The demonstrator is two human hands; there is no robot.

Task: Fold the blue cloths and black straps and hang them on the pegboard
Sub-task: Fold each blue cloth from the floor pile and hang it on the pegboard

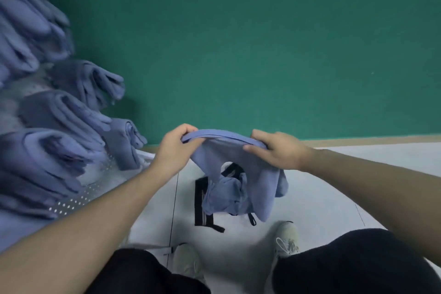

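A green wall [262, 43] fills the far side of the scene above a pale floor [322, 198], while at the left a white pegboard [78, 200] already carries rows of folded blue cloths [47, 155]. At centre a person holds up one more blue cloth [238, 174], its top edge stretched between the left hand [175, 148] and right hand [279, 149]; both sets of fingers are curled tight over that hem, thumbs pinching beneath, and the rest of the fabric droops unevenly towards the floor. To fold it well, the hem likely wants pulling taut and level so the hanging corners meet before the halves are brought together. Directly below lie the black straps [202, 207], partly hidden by the drooping cloth, which could snag them. Two pale sneakers [286, 238] stand nearest the camera.
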